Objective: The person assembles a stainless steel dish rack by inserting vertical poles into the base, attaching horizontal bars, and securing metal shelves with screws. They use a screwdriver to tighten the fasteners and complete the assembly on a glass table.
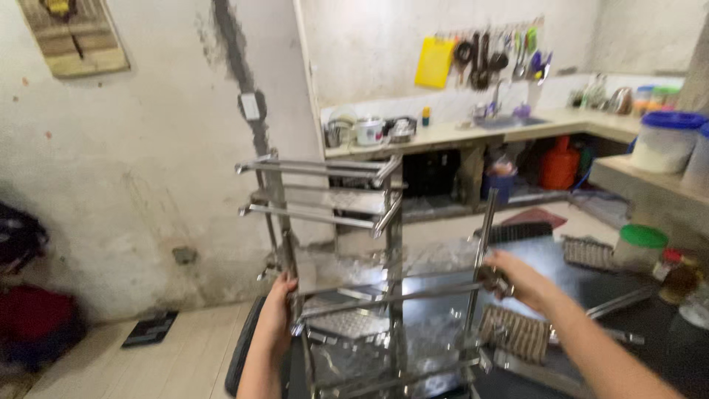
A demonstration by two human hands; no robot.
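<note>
On steel rack [347, 244], left hand [277, 314], right hand [517, 279], fingers [496, 281] clamped.

Only 1 view, from a camera worn on the person's head. It looks forward and slightly down across a kitchen, close to the metal rack [347, 281] at arm's length, with the far wall and sink [509, 118] well behind. The picture is tilted and blurred.

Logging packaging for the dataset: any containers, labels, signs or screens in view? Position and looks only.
Tub: right shelf, round, translucent white, blue lid.
Jar: right counter, pale body, green lid.
Small bottle: back counter, yellow, dark cap.
Jerrycan: under the counter, orange.
No signs or screens visible.
</note>
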